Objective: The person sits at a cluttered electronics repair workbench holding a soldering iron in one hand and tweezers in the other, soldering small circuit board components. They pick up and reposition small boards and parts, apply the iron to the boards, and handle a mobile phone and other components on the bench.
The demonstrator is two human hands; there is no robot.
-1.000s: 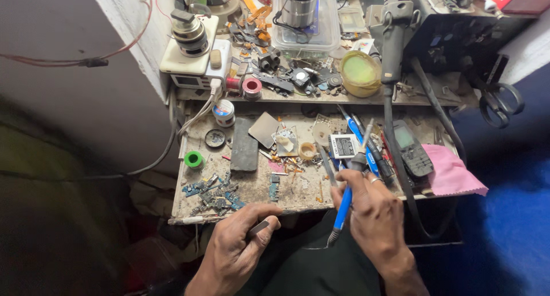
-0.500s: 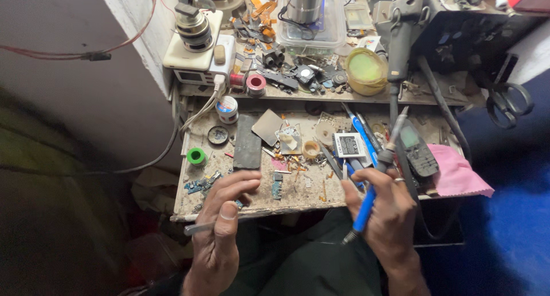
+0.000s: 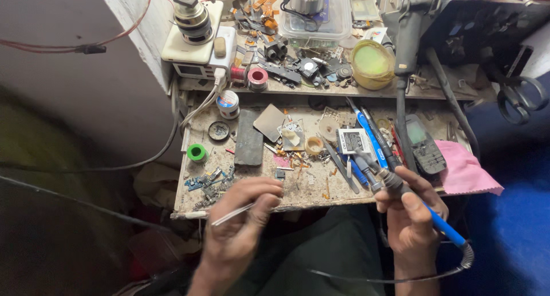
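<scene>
- The right hand (image 3: 409, 216) grips a blue soldering iron (image 3: 427, 213). The fingers are wrapped tight around its handle, and the thumb lies on top.
- The metal tip of the iron points up and to the left, over the front edge of the workbench (image 3: 298, 195), near a small silver square part (image 3: 353, 140).
- A thin black cord (image 3: 395, 277) runs from the back end of the iron and loops low across the lap. Where it ends is cut off.
- The left hand (image 3: 238, 227) pinches a thin silver tool (image 3: 232, 214), maybe tweezers. The fingers are pressed together on it. The hand is blurry, so the tool is hard to make out.
- The silver tool sticks out to the left, just in front of the bench edge.
- Both hands are in front of the bench, well apart from each other.
- On the bench lie a dark flat slab (image 3: 249, 138), a green ring (image 3: 196, 153), an old grey phone (image 3: 423, 144) and a pink cloth (image 3: 467, 173).
- Many tiny bits cover the bench. They are too small to tell apart.
- On the shelf behind sits a round yellow-green tub (image 3: 372, 63).
- Black scissors (image 3: 518, 95) hang at the right, partly hidden in the dark.
</scene>
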